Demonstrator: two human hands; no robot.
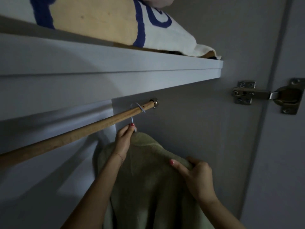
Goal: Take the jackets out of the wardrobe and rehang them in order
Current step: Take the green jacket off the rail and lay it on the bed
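Up on the shelf (115, 63) lies a folded cream and tan blanket (102, 22) with big blue lettering across it, but only curved pieces of the letters show, so no word can be read. No brand or label shows on anything else.

Now to the jacket (148, 187): it is a soft, pale olive-green garment, plain across the back, with a thick rolled collar at the top. It hangs at the far right end of the wooden rail (74, 134), just beside the wardrobe's side wall (189, 121). Its thin white hanger hook (138, 107) is looped over the rail, close to the metal end fitting (155, 102).

The left hand (123, 138) reaches up to the neck of the hanger, fingers curled and pinching the hook's stem right above the collar. A thin bracelet circles that wrist. The right hand (196, 176) grips the jacket's right shoulder, fingers and thumb clamped over the rolled fabric edge. Nails on both hands are painted red.

The wardrobe interior is white, dimly lit, with soft shadows falling across the back panel. At the right a metal door hinge (264, 95) is screwed between the side wall and the open door (288, 146).
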